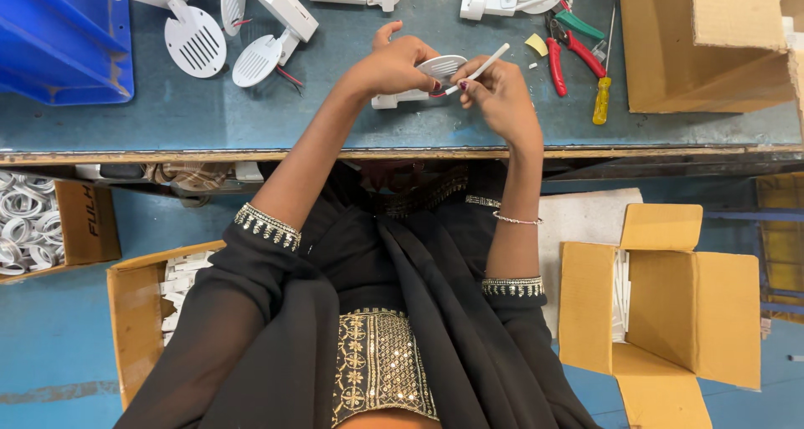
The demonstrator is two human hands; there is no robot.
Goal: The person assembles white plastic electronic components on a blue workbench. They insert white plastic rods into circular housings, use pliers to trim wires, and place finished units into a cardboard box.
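Observation:
My left hand [395,64] grips a white plastic part [439,66] with a round slotted disc and a bracket, just above the blue-grey workbench [251,119]. Red wires trail from the part. My right hand [499,92] pinches a thin white stick [484,65] whose lower end meets the part between both hands. The bracket's lower end shows under my left hand.
More white slotted-disc parts [198,42] lie at the bench's back left, others at the back centre. Red-handled pliers [568,51], green-handled pliers [578,23] and a yellow screwdriver [602,98] lie right of my hands. A blue bin [63,35] is left, cardboard boxes [703,44] right and below.

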